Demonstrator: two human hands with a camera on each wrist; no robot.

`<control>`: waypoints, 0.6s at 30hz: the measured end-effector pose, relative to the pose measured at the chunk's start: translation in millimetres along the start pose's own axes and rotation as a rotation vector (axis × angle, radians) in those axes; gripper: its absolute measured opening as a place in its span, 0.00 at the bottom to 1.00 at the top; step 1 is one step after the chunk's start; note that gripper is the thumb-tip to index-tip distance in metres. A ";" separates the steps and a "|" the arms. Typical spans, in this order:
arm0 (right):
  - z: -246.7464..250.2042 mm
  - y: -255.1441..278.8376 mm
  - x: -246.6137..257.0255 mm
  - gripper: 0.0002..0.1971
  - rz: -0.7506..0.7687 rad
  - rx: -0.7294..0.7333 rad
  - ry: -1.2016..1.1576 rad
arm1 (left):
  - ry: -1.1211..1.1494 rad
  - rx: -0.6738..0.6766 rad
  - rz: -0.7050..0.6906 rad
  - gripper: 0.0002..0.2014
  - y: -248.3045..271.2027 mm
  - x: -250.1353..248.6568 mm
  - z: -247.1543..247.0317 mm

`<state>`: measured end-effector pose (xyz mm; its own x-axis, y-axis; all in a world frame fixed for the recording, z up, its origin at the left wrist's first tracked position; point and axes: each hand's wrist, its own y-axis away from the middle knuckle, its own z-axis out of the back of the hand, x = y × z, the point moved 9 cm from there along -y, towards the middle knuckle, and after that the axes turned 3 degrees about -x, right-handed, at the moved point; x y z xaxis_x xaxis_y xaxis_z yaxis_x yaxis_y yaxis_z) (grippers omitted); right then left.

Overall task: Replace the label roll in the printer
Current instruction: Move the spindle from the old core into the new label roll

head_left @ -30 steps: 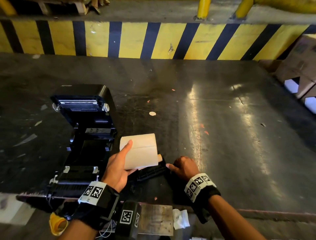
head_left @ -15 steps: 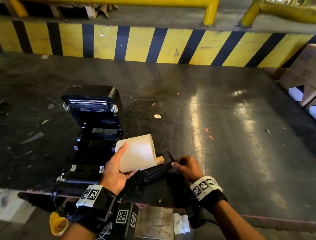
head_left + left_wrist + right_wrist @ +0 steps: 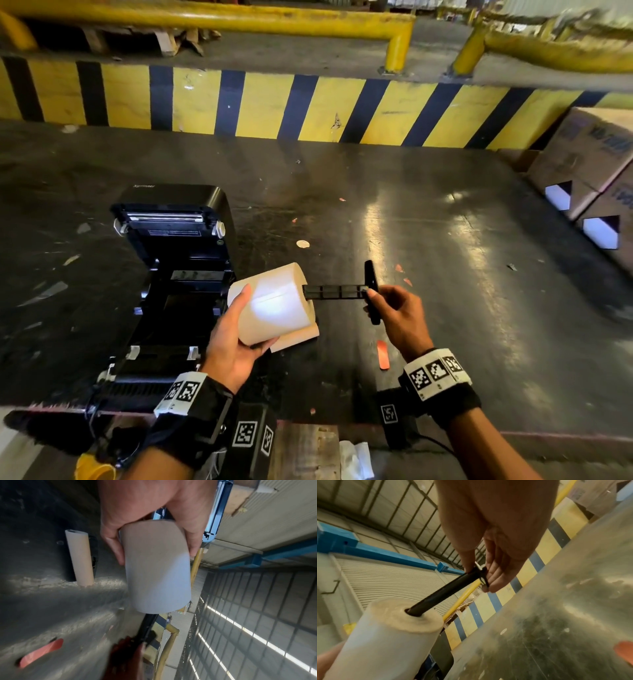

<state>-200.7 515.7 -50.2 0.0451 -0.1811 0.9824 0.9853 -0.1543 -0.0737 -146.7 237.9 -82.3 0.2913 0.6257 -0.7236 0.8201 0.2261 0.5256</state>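
The black label printer [image 3: 171,274] stands open at the left of the dark table, lid tilted back. My left hand [image 3: 236,329] grips a white label roll [image 3: 274,305] just right of the printer, thumb on top and fingers underneath; the left wrist view shows the same roll [image 3: 154,566]. My right hand [image 3: 376,301] pinches the flanged end of a black spindle [image 3: 335,291]. The spindle [image 3: 447,591] has its tip inside the roll's core [image 3: 414,612]. An empty tan core tube [image 3: 79,558] lies on the table under the roll.
A red strip [image 3: 383,354] lies on the table near my right wrist. Cardboard boxes [image 3: 589,164] stand at the far right. A yellow-and-black striped curb [image 3: 308,106] and yellow rails [image 3: 222,20] run along the back. The table's front edge [image 3: 513,435] is just below my wrists.
My right hand has lifted the black spindle off the table and turned it level, with its tip now in the roll's core. My left hand has raised the roll slightly.
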 end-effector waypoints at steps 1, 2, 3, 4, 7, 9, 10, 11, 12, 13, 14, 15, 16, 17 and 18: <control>4.0 -1.3 7.1 0.06 0.059 -0.039 0.024 | -0.021 0.001 -0.005 0.19 -0.4 -0.8 -1.6; 5.6 -1.1 15.6 0.07 0.123 -0.058 0.067 | -0.040 -0.002 -0.011 0.19 -0.5 -1.4 -2.8; 3.9 -0.4 23.4 0.08 0.177 -0.056 0.117 | -0.055 -0.005 -0.019 0.18 -1.0 -2.0 -4.3; -0.8 1.9 29.5 0.08 0.216 -0.034 0.158 | -0.062 -0.004 -0.022 0.18 -0.1 -1.9 -6.8; -19.2 13.4 37.2 0.09 0.231 0.060 0.144 | -0.042 0.028 -0.008 0.16 4.4 1.9 -17.2; -31.4 20.6 37.7 0.09 0.205 0.122 0.097 | -0.049 0.039 -0.007 0.23 6.7 4.1 -20.9; -36.7 24.2 38.2 0.09 0.203 0.149 0.096 | -0.061 0.041 -0.010 0.28 8.1 4.9 -22.3; -41.7 26.9 39.0 0.09 0.207 0.179 0.112 | -0.071 0.042 -0.014 0.32 9.2 5.3 -23.2; -46.5 29.7 40.1 0.10 0.205 0.212 0.142 | -0.077 0.042 -0.019 0.35 10.4 5.4 -24.0; -49.3 30.3 40.4 0.11 0.197 0.234 0.161 | -0.077 0.037 -0.023 0.37 11.0 5.3 -25.0; -49.1 29.2 39.3 0.12 0.179 0.238 0.162 | -0.074 0.030 -0.025 0.38 11.5 5.2 -25.1; -46.3 26.9 37.6 0.14 0.159 0.226 0.138 | -0.072 0.025 -0.028 0.37 11.2 5.1 -24.8; -43.1 24.7 37.8 0.16 0.138 0.215 0.100 | -0.071 0.024 -0.034 0.37 11.5 3.8 -25.4; -41.7 22.5 36.8 0.20 0.113 0.218 0.062 | -0.069 0.023 -0.039 0.35 11.4 2.7 -26.1; -42.9 22.5 38.6 0.25 0.079 0.241 0.039 | -0.068 0.022 -0.042 0.35 11.1 2.5 -26.0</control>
<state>-183.8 463.5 -21.2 0.1215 -0.2215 0.9676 0.9900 0.0972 -0.1020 -149.7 261.4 -66.6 0.2888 0.5637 -0.7739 0.8424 0.2345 0.4851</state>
